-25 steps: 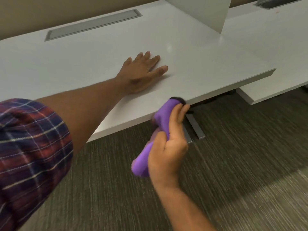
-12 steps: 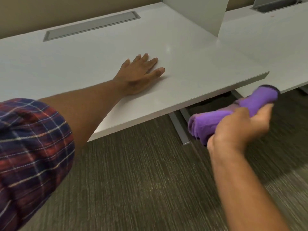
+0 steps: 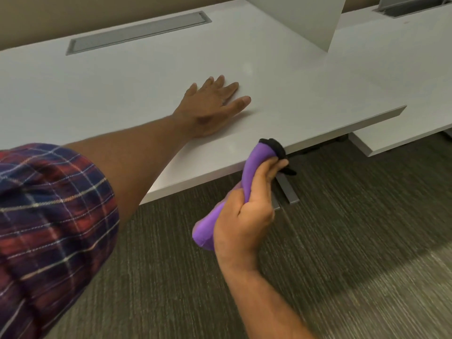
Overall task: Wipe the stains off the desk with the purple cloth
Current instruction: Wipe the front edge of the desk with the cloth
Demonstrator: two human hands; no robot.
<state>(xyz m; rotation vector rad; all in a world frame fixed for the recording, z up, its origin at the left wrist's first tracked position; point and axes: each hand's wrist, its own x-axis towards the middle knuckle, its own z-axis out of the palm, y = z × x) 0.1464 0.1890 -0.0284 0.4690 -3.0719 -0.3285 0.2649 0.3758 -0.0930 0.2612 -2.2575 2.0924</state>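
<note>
A left hand [image 3: 211,110], below a rolled plaid sleeve [image 3: 49,228], lies flat with fingers spread on the smooth white tabletop [image 3: 122,89]. To its right, the right hand [image 3: 247,211] grips a rolled purple cloth with a black end [image 3: 256,165], which touches the tabletop's front edge above grey carpet [image 3: 342,241].

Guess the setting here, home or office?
Most likely an open-plan office. The white desk has a flush grey cable hatch and a divider panel separating it from a neighbouring desk, and the floor is grey commercial-style carpet.
</note>
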